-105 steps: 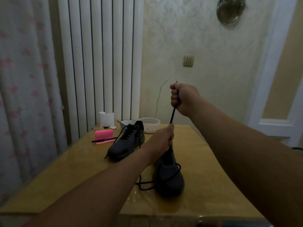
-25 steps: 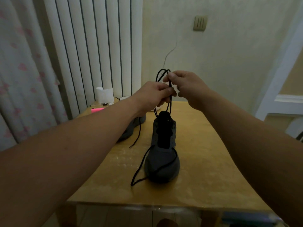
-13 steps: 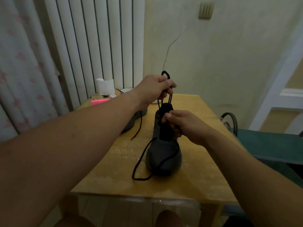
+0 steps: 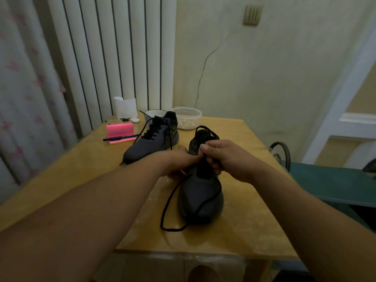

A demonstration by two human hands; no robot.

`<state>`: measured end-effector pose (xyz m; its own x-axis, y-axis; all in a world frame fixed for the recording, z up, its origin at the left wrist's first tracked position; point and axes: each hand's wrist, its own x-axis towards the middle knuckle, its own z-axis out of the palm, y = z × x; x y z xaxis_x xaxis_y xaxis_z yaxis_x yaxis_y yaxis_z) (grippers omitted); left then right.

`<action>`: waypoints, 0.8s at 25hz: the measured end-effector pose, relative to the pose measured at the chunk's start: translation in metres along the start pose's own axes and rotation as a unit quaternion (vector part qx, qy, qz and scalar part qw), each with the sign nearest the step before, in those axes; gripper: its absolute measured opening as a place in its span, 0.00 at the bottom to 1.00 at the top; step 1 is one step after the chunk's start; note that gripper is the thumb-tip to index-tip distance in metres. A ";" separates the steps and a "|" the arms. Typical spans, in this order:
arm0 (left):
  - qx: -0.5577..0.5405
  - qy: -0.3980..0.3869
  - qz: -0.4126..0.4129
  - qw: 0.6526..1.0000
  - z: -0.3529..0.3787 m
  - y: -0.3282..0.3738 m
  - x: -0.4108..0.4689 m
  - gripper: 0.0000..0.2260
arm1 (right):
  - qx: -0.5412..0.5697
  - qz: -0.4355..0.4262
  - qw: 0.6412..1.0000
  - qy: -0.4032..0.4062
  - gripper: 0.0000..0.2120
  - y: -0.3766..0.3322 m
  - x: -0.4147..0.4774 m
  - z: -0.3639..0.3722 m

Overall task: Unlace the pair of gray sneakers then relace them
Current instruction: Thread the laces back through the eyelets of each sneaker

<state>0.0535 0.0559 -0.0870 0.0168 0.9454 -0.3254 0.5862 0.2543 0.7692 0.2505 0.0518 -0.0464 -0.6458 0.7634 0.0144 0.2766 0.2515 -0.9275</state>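
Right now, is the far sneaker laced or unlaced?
Laced: the far sneaker shows its black lace crisscrossing the eyelets, ends loose.

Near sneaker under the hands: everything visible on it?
The near sneaker stands upright on the table, toe toward the camera: dark gray knit-looking upper, black tongue. Its black lace loops loose past the toe onto the table. The right hand pinches the lace at the tongue; the left hand touches its side, grip hidden.

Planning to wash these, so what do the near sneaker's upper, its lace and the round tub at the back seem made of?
Near sneaker: gray matte textile, likely knit; no shine. Lace: black round cord, probably woven; too dim to confirm. Round tub: translucent plastic, pale contents showing through its wall.
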 end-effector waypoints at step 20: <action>0.063 -0.027 -0.001 0.998 0.011 -0.019 0.023 0.28 | 0.084 -0.003 0.974 0.210 0.12 -0.069 0.063 -0.041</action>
<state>0.0512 0.0704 -0.1153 0.0563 0.9318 -0.3585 0.6828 0.2260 0.6948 0.2204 0.1067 0.0338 -0.2899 0.9469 0.1391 0.1304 0.1830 -0.9744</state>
